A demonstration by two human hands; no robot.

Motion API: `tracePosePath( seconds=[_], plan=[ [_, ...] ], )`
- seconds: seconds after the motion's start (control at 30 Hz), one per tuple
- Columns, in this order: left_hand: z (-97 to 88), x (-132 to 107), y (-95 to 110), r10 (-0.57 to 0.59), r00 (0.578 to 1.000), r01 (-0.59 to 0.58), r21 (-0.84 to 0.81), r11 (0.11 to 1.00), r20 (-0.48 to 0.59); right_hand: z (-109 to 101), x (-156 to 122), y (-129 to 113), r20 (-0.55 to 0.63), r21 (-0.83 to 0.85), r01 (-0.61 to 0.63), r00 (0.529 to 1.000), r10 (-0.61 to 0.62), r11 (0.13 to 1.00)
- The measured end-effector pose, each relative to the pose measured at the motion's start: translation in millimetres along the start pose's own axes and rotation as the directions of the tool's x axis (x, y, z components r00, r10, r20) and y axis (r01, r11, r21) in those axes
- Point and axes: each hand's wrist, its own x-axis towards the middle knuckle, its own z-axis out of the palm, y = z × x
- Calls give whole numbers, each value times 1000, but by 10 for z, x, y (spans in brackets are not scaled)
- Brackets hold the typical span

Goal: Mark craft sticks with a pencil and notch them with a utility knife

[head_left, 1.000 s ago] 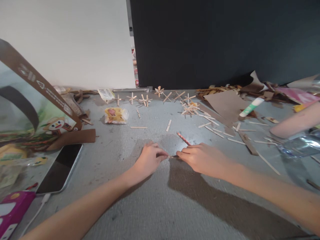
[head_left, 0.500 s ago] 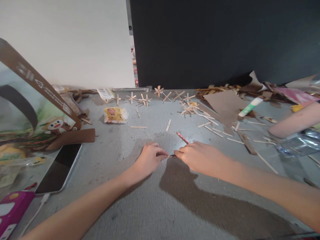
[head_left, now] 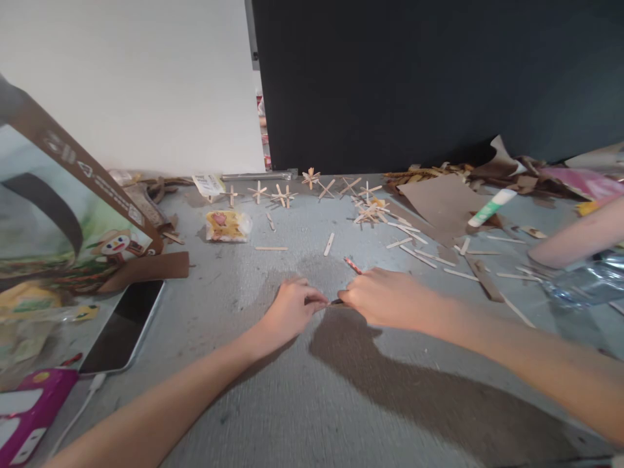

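My left hand (head_left: 291, 309) rests low over the grey tabletop, thumb and fingers pinched on what looks like a thin wooden stick, mostly hidden by the fingertips. Closed around a slim pen-like tool (head_left: 351, 265) is my right hand (head_left: 377, 298). The tool's red patterned end sticks out above the knuckles, and its dark tip meets the left fingertips; its exact kind is unclear. Just beyond the hands lies a flat wooden craft stick (head_left: 329, 244) with a dark mark. Another craft stick (head_left: 272, 248) lies farther left.
Crossed-stick stars (head_left: 281, 195) stand along the back. Loose sticks (head_left: 418, 257), a green-and-white glue stick (head_left: 492, 208), cardboard (head_left: 436, 205) and a clear plastic bottle (head_left: 585, 283) are at right, near another person's arm (head_left: 582, 234). A phone (head_left: 124, 328) and printed bag (head_left: 63, 182) occupy the left.
The right hand has rolled slightly, and less of the tool's red end shows above it. The left hand keeps its place. The whole view has shifted slightly.
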Motion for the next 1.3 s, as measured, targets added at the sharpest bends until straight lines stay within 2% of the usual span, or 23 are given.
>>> tracePosePath(
  seconds=[0.13, 0.2, 0.37, 0.5, 0.67, 0.8, 1.13, 1.3],
  plan=[
    [6, 3, -11, -6, 1000, 6, 7, 1000, 5, 205, -80, 40, -71, 192, -31, 996, 46, 981],
    [1, 6, -7, -14, 1000, 13, 8, 1000, 18, 250, -104, 44, -106, 228, -27, 993, 52, 973],
    [-8, 6, 3, -33, 999, 33, 19, 999, 15, 240, -139, 32, -171, 74, 26, 985, -13, 997],
    [3, -1, -17, -14, 1000, 14, 17, 1000, 0, 290, -173, 16, -258, 23, 59, 965, -51, 998],
    [0, -3, -56, 91, 996, -91, 36, 995, -1, 352, -225, 88, -343, 47, 89, 937, -68, 995],
    [-13, -7, -68, 89, 996, -89, 28, 996, -9, 312, -287, 197, -422, 63, 50, 906, -19, 997],
    [3, -3, -77, 83, 996, -83, 21, 996, -21, 366, -198, 96, -289, 84, 72, 956, -45, 994],
    [14, -7, -130, 212, 977, -209, 77, 975, -32, 403, -179, 85, -280, 86, 63, 959, -36, 994]
  ],
)
